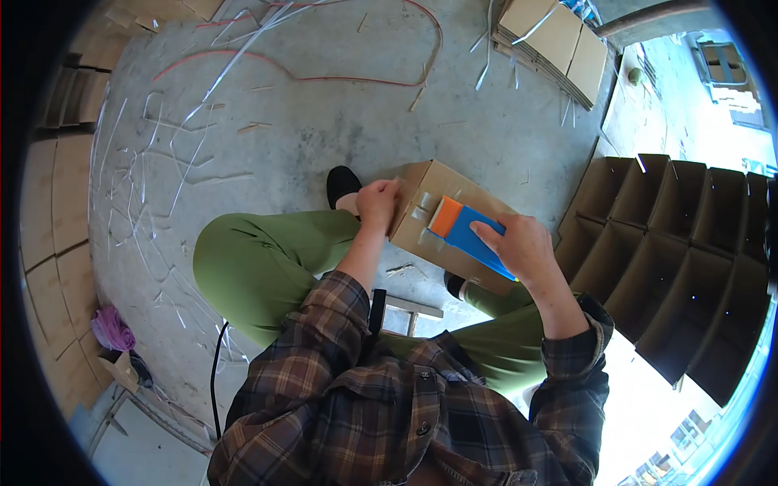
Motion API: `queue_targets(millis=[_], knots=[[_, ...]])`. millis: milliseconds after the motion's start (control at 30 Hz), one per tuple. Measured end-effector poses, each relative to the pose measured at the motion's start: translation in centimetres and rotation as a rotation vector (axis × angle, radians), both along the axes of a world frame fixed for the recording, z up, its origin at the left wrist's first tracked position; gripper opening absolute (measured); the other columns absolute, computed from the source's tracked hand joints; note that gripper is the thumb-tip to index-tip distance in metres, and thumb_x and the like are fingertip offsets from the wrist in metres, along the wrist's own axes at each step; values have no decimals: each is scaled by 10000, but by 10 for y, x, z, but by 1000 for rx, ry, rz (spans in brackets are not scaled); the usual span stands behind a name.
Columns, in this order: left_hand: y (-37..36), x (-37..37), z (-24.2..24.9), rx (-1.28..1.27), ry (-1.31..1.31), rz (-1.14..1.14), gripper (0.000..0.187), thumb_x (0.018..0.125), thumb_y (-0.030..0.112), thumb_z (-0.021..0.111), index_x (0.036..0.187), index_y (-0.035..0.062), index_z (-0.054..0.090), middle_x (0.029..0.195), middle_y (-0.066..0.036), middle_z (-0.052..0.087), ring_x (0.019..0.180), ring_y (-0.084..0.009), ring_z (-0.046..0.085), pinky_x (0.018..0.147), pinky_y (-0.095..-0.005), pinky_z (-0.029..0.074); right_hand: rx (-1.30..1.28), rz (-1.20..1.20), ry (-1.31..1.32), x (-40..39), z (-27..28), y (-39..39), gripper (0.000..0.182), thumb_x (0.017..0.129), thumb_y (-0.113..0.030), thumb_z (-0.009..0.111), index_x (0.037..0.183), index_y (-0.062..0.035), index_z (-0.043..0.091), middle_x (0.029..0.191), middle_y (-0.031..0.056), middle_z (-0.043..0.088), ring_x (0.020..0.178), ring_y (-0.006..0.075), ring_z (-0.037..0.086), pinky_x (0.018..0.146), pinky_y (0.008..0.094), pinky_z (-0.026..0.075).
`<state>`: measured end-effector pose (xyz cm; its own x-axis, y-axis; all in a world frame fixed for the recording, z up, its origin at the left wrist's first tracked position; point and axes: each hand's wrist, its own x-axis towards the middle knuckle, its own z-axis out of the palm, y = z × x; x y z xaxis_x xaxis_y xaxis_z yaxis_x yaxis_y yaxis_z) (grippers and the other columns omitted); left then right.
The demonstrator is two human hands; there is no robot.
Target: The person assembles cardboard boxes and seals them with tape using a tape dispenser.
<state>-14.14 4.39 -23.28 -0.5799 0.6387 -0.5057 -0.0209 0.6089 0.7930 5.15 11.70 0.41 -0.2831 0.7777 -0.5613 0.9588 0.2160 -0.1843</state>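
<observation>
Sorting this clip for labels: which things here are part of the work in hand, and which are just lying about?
In hand: box, blue-orange tool, left hand, right hand.
Lying about: flat cardboard stack, open boxes, strips, red cord.

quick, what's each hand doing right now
Left hand: closed on the cardboard box edge.
Right hand: closed on the blue and orange tool.

Two hands, left (378, 202) and right (523, 247), one cardboard box (433, 190), one blue-and-orange scraper (463, 229).
</observation>
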Motion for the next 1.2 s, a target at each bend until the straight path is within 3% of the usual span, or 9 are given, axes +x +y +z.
queue_targets(millis=[233, 400, 533, 700, 867, 1000, 1033, 1100, 1200], knots=[[-7, 13, -26, 127, -160, 36, 302, 819, 298, 696, 972, 40, 730, 1046, -150, 702, 956, -227, 684, 815, -289, 515, 16, -2, -17, 1, -1, -3, 446, 831, -507, 632, 826, -72, 729, 728, 163, 671, 716, 344, 661, 691, 436, 523], [-8, 10, -16, -109, -440, 87, 470, 872, 309, 646, 1220, -5, 609, 1219, -172, 632, 1062, -235, 640, 897, -320, 488, 13, -24, 7, 0, 0, -4, 469, 845, -502, 630, 836, -40, 714, 721, 186, 661, 715, 359, 654, 692, 443, 511], [-24, 4, -23, -6, -151, -39, 586, 934, 343, 584, 1386, -3, 444, 1255, -143, 615, 1112, -205, 604, 949, -312, 454, 14, -23, -8, 0, 0, -4, 479, 845, -514, 620, 845, -45, 717, 733, 184, 665, 729, 357, 655, 701, 443, 512], [-17, 3, 66, 303, -773, -230, 685, 997, 568, 269, 1471, 77, 332, 1471, -71, 414, 1352, -161, 370, 1102, -295, 266, 25, -3, -16, 1, -4, -1, 510, 837, -544, 603, 821, -47, 716, 742, 179, 668, 745, 359, 656, 711, 446, 512], [-16, -2, -19, 50, -725, -316, 780, 966, 646, 225, 1467, 58, 330, 1484, -81, 390, 1351, -176, 368, 1095, -288, 282, 37, -31, -27, 5, -6, -2, 524, 827, -559, 601, 797, -48, 714, 747, 177, 670, 741, 357, 656, 703, 443, 513], [-10, -2, -2, 102, -990, -126, 729, 972, 625, 275, 1494, 115, 293, 1466, -101, 414, 1337, -185, 387, 1087, -303, 291, 17, -26, -1, 5, -4, 0, 545, 819, -580, 593, 793, -51, 716, 742, 178, 669, 736, 358, 655, 694, 444, 514], [-7, 0, 21, 99, -985, -135, 729, 972, 625, 275, 1494, 115, 293, 1466, -101, 414, 1337, -185, 387, 1087, -303, 291, 18, -35, 4, 5, -5, 1, 545, 819, -580, 593, 793, -51, 716, 742, 178, 669, 736, 358, 655, 694, 444, 514], [-1, 11, 64, 283, -376, -382, 619, 998, 486, 405, 1496, 138, 292, 1405, -114, 485, 1278, -187, 452, 1054, -303, 336, 16, -16, -10, 7, -7, 1, 559, 818, -596, 585, 789, -53, 716, 745, 178, 668, 742, 357, 657, 691, 447, 515], [0, 13, 72, 297, -319, -434, 578, 989, 313, 502, 1491, 114, 297, 1360, -118, 529, 1218, -177, 502, 1023, -286, 371, 11, -22, 13, 8, -8, 2, 576, 816, -615, 576, 793, -58, 719, 755, 170, 673, 764, 353, 661, 692, 448, 518]])
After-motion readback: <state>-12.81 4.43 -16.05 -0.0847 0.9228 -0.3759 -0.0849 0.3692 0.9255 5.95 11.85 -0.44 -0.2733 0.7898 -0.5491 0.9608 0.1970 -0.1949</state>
